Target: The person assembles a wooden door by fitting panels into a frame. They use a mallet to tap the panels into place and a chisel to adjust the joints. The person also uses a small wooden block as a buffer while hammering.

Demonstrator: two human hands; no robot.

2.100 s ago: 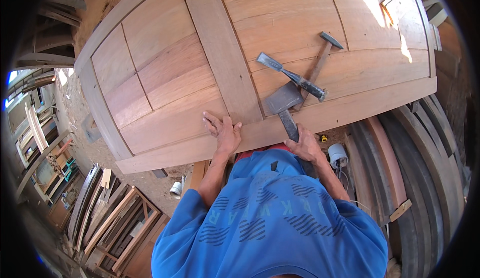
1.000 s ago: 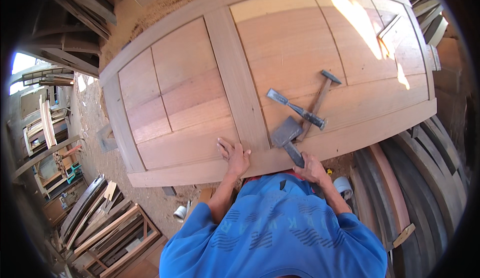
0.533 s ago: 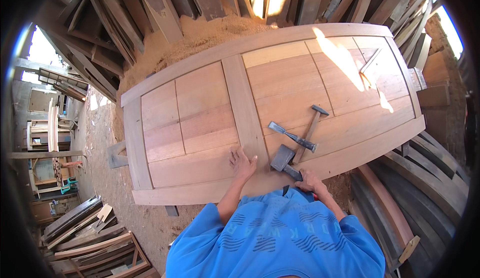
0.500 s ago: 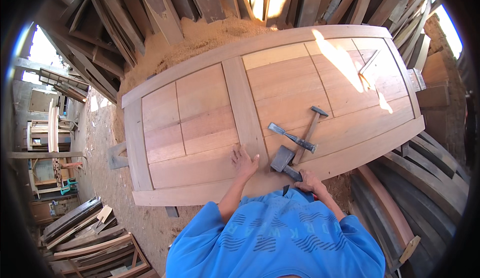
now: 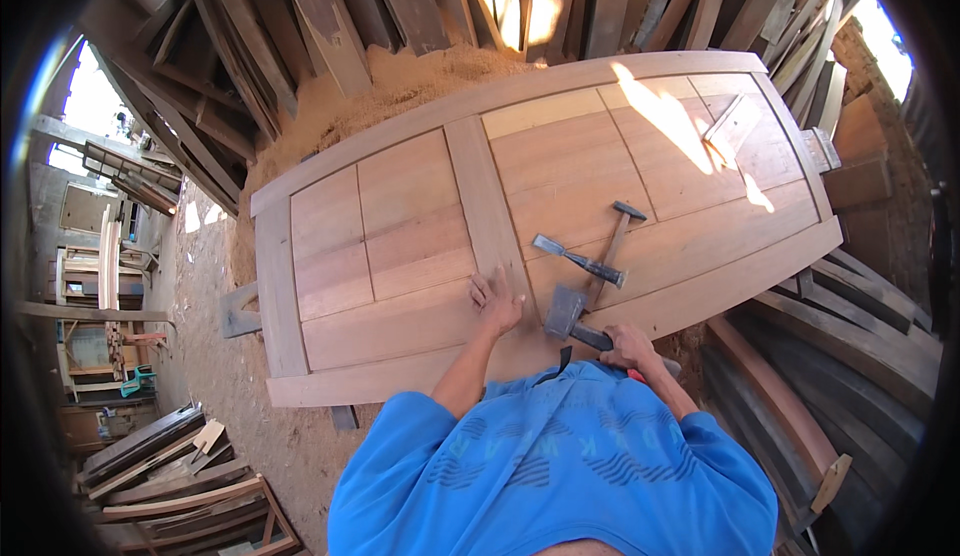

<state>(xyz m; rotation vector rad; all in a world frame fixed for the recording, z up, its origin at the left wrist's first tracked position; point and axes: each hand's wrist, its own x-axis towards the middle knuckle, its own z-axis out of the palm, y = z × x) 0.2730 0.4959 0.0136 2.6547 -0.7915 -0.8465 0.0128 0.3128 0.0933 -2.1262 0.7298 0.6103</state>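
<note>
Door [image 5: 400,334]: wooden, panelled, lying face up before the person, its near edge close to the blue shirt [image 5: 560,466].
Frame [image 5: 274,296]: judged assembled; its members meet around the door, with a broad cross-member [image 5: 484,201] dividing the face.
Panels [image 5: 565,166]: judged fitted; the visible openings are filled, with thin dark lines between boards.
Surface: bare wood, no coating evident; finishing judged outstanding.
Left hand [image 5: 498,305]: resting at the near end of the cross-member, fingers loosely spread, pinching nothing.
Right hand [image 5: 630,347]: wrapped round the handle of a dark mallet [image 5: 566,310], whose head is over the near part of the door, right of the cross-member.
Hammer [image 5: 609,252] and chisel [image 5: 590,266]: out of hand, on the door just beyond the mallet, the chisel crossing the hammer's handle.
Far right end: a small flat piece [image 5: 733,124] sits there; glare leaves its kind and fixing uncertain.
Progress: construction judged well advanced; tools not cleared from the face.
</note>
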